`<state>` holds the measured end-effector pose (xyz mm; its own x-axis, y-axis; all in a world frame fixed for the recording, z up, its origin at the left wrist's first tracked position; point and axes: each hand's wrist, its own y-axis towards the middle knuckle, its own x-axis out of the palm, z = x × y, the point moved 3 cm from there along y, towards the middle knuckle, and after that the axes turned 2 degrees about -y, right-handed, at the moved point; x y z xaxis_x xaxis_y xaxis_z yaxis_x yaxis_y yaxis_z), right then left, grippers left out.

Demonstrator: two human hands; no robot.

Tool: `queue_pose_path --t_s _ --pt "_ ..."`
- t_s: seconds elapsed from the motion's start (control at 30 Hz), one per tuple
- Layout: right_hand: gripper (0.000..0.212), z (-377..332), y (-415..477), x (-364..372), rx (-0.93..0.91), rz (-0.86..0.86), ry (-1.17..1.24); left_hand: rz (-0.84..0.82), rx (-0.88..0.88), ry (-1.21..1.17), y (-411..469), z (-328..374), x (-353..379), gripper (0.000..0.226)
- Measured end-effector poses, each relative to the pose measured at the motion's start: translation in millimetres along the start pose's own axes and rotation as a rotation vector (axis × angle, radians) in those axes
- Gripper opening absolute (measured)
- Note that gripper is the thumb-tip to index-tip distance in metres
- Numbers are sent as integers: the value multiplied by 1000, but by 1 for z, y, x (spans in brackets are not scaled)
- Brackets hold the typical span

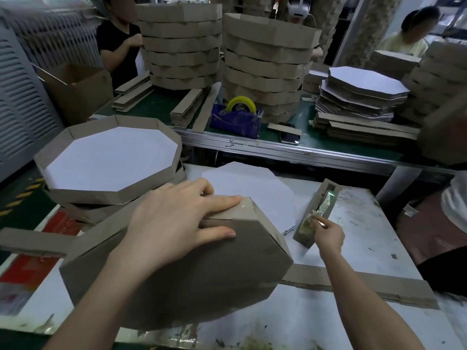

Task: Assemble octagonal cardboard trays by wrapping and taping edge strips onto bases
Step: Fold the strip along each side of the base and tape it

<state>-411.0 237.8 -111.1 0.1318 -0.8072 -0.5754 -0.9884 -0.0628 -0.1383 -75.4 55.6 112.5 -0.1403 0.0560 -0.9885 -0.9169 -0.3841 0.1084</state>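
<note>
An octagonal cardboard tray (202, 271) stands tilted on its edge on the white table, brown underside towards me. My left hand (177, 221) grips its top edge, fingers laid over the folded edge strip, where a piece of clear tape shines at the corner. My right hand (328, 233) pinches a tape end at a cardboard tape holder (316, 213) lying to the tray's right. A white octagonal base (252, 188) lies flat behind the tray.
Finished trays (108, 157) are stacked at the left. Loose edge strips (358, 281) lie at the right. On the green bench behind stand tall tray stacks (265, 64), white bases (361, 89), strip bundles, a phone and a blue dispenser (237, 117). Other people work around.
</note>
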Motion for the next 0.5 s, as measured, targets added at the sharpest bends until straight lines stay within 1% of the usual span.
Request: queue_pose_path --t_s 0.13,0.23,0.33,0.5 --pt "23 -4 -3 3 -20 44 -236 8 -8 9 0 0 -1 70" --pt "26 -8 -8 6 -47 89 -331 10 -11 18 -1 -1 -1 72" --pt "28 -11 -10 8 -54 78 -375 13 -10 17 -2 -2 -1 72" --pt "29 -13 -8 5 7 60 -393 18 -9 18 -3 -1 -1 71"
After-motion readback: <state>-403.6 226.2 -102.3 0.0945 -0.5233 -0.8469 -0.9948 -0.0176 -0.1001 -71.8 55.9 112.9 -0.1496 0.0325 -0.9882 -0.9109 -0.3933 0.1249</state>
